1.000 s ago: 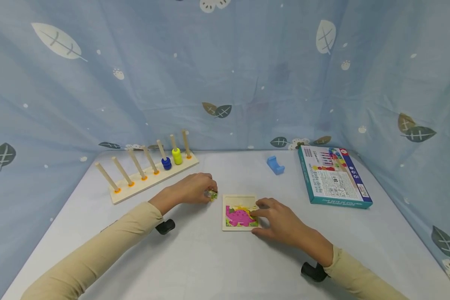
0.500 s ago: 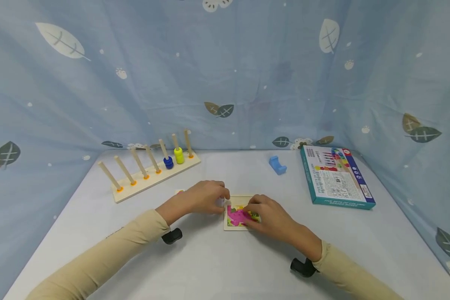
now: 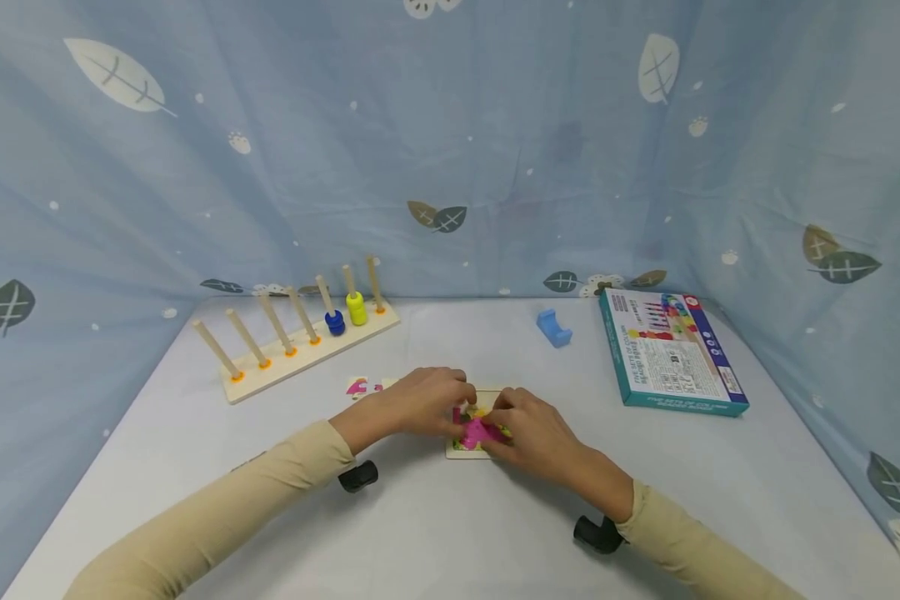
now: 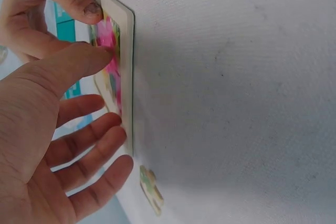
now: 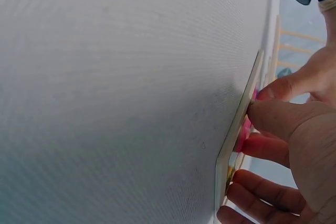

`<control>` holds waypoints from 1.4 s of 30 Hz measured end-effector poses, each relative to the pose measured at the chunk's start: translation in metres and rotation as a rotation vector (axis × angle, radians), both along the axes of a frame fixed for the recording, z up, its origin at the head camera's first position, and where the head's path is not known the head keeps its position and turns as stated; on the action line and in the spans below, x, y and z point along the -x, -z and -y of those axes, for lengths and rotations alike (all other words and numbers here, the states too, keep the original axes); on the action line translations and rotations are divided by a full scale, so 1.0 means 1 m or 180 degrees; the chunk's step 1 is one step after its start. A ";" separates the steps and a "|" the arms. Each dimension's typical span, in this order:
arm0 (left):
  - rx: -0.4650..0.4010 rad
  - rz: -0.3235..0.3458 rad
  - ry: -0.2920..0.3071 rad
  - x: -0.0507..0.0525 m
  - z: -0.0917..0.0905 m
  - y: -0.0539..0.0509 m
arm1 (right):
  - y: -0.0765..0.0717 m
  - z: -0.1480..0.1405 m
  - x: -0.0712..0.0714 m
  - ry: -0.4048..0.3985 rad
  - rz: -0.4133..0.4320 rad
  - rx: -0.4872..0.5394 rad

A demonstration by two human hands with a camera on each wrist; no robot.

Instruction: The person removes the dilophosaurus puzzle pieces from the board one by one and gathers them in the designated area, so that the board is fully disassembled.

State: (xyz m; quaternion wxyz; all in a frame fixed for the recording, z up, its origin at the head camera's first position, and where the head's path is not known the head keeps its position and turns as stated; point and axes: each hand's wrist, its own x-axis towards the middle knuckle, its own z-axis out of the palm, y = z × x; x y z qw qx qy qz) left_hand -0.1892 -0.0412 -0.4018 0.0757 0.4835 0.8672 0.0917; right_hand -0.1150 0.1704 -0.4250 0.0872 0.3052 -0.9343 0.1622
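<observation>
A small dinosaur puzzle in a pale wooden frame lies on the table between both hands. My left hand reaches over its left side; in the left wrist view the thumb touches the pictured surface, and the other fingers extend loosely by the frame's edge. From the right, my right hand rests fingertips on the picture, its thumb at the frame's near rim in the right wrist view. The hands cover much of the picture. Loose puzzle pieces lie beyond the left wrist, one piece showing in the left wrist view.
At the back left stands a wooden peg board with blue beads and yellow beads. A light-blue plastic piece sits toward the back. A teal-edged box lies at the right. A patterned curtain hangs behind.
My left hand has moved right from beside the frame, where it had a small green piece at its fingertips, onto the puzzle. My right hand has shifted slightly left. Loose pieces behind the left wrist are uncovered.
</observation>
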 end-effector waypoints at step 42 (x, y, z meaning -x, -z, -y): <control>-0.0159 0.0098 -0.0060 -0.003 -0.001 -0.004 | 0.003 -0.002 -0.001 -0.0035 -0.0195 -0.0171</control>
